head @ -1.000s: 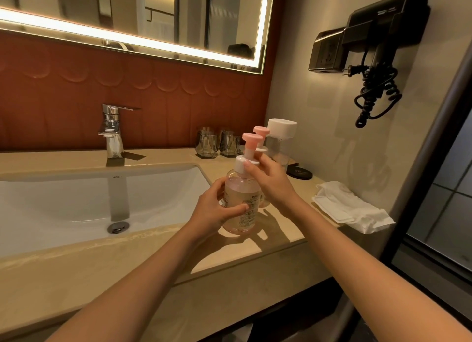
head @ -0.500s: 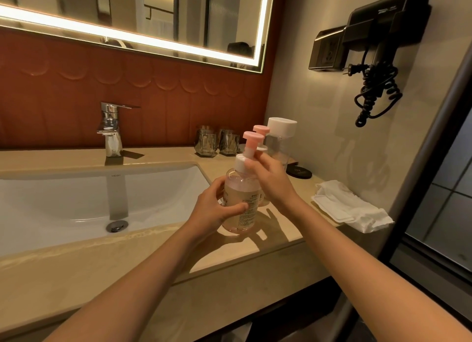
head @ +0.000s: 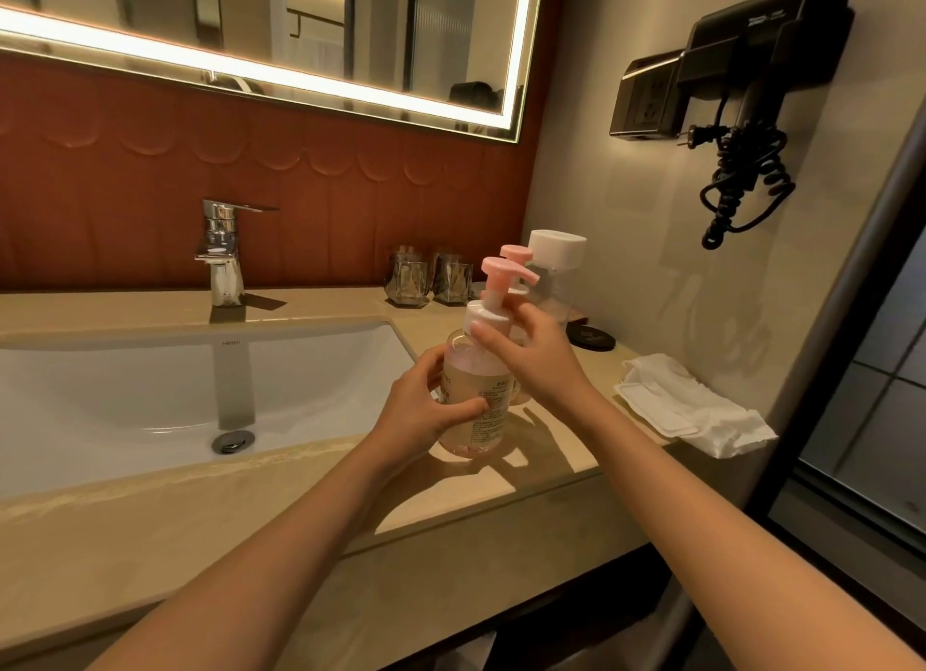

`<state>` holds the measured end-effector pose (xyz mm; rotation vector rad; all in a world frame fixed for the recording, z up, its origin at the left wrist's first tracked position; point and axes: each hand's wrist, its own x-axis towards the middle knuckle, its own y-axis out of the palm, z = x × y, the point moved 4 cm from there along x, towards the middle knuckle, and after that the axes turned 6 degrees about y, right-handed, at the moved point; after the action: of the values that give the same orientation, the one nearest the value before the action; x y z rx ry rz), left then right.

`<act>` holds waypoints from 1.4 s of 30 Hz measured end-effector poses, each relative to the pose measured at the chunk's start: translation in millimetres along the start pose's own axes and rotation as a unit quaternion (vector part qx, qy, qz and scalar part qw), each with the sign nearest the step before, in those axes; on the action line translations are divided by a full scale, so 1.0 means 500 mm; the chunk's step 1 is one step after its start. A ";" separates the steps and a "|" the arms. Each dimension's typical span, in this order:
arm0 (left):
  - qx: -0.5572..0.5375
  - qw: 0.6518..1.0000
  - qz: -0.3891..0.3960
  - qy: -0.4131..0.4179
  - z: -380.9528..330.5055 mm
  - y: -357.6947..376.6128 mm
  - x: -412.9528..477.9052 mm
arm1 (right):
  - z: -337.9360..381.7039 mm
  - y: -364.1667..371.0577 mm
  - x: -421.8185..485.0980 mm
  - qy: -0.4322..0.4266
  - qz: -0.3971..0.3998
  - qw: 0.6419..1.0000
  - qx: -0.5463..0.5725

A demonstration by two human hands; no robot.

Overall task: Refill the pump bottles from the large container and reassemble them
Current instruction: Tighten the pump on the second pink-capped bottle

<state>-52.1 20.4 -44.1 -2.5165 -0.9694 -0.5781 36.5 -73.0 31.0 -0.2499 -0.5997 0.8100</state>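
You're on reassembly. The front pump bottle (head: 488, 430) stands upright on the counter (head: 561, 450), just off the sink (head: 150, 400), which lies at its 9 o'clock. It looks nearly full of pale liquid, so refill of this one seems done.

Your left hand (head: 421, 415) comes in from 8 o'clock and wraps the body, thumb across the label, bracing it. Your right hand (head: 536, 364) comes from 4 o'clock w/ fingers curled round the white collar (head: 488, 319) under the pink pump head (head: 501, 269). That reads as screwing the pump down. Can't tell if the threads are fully seated.

The second pump bottle (head: 516, 253) sits just behind at 1 o'clock, pump on, body mostly hidden; fill level unknown. The large container (head: 556, 254) w/ white cap is beyond that, approx 1 o'clock, near the wall.

Next: stop the body spinning w/ your left, turn the collar till snug, keep it vertical so it doesn't cross-thread. Don't press the head or it'll squirt.
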 end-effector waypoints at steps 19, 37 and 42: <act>0.005 1.000 -0.005 -0.009 0.007 0.003 0.001 | 0.014 -0.002 0.019 0.009 -0.041 0.995 -0.088; 0.002 1.000 -0.004 -0.005 -0.003 0.002 -0.004 | 0.039 -0.015 0.018 -0.007 -0.034 0.995 -0.091; -0.002 1.000 -0.001 -0.006 -0.005 0.001 -0.003 | 0.025 -0.020 0.013 0.046 0.105 0.993 -0.009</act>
<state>-53.4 18.2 -42.7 -2.5263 -0.9768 -0.5662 38.8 -75.1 48.2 -0.3701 -0.4990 0.9909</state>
